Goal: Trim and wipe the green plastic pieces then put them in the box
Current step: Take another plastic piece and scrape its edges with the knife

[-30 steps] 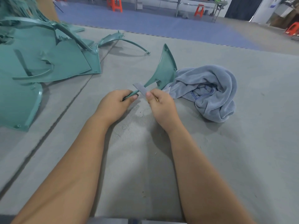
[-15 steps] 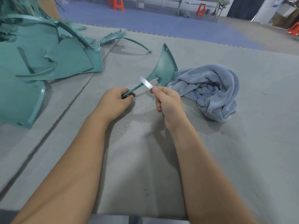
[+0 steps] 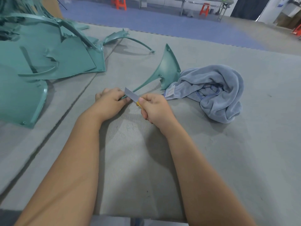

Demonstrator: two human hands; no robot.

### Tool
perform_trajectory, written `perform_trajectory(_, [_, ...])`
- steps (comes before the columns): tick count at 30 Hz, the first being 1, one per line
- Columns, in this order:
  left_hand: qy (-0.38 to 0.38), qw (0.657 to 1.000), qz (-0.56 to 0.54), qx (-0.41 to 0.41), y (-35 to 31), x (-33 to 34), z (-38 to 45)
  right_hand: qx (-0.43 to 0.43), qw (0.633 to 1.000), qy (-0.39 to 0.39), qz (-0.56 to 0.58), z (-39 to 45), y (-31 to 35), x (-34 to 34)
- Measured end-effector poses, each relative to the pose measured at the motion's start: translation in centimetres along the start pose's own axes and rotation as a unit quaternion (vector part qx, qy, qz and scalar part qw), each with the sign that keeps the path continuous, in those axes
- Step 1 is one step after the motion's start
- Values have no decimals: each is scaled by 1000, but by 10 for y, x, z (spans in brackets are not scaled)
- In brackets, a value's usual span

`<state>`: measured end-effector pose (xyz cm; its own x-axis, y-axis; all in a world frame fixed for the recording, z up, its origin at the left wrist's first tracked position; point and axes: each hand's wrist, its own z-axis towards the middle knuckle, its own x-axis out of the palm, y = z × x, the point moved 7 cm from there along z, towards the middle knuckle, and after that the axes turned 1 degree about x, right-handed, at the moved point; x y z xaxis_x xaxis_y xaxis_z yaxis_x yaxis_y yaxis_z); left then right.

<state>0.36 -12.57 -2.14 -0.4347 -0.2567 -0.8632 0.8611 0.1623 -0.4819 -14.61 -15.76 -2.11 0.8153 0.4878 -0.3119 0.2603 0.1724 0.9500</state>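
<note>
Covering the bench, grey felt mat (image 3: 211,152), blue floor (image 3: 154,22) beyond

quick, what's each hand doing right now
left hand: closed on the green plastic piece's thin end
right hand: closed on the knife

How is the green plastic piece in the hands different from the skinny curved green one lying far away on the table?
The fan-shaped green plastic piece is held by the left hand and tilts up; the thin curved green plastic strip lies untouched on the grey table. The fan piece flares wide at its far end; the strip arches narrowly. A blade in the right hand meets only the fan piece. Both share the same teal green.
</note>
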Motion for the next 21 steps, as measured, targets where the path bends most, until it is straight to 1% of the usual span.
perform_trajectory(2, [-5, 1000, 3, 0, 0, 0, 0, 0, 1000, -8, -6, 2, 0, 0])
perform_trajectory(4, [-12, 1000, 8, 0, 1, 0, 0, -4, 999, -36, -5, 4, 0, -4])
perform_trajectory(8, [-17, 1000, 18, 0, 1, 2, 2, 7, 985, -149, 81, 6, -7, -31])
perform_trajectory(10, [-19, 1000, 22, 1, 1, 3, 2, 1, 977, -181, 115, 6, -10, -40])
perform_trajectory(11, [-22, 999, 26, 3, 1, 3, 2, -9, 977, -174, 123, 6, -9, -40])
perform_trajectory(13, [-33, 999, 32, 9, 1, 2, 2, -29, 987, -116, 105, 7, -5, -26])
perform_trajectory(15, [-42, 998, 36, 12, 2, 2, 2, -32, 998, -47, 24, 8, -2, -6])
perform_trajectory(16, [-43, 998, 38, 14, 2, 2, 2, -28, 999, -36, -11, 9, -2, -1])
perform_trajectory(17, [-41, 998, 37, 16, 2, 2, 2, -19, 999, -47, -15, 10, -1, -2])
perform_trajectory(18, [-39, 999, 34, 17, 1, 3, 2, -4, 997, -72, 18, 12, -2, -8])
perform_trajectory(19, [-36, 999, 29, 17, 1, 3, 2, 18, 991, -108, 80, 12, -6, -18])
perform_trajectory(21, [-30, 999, 16, 18, 1, 3, 2, 57, 956, -171, 231, 11, -14, -39])
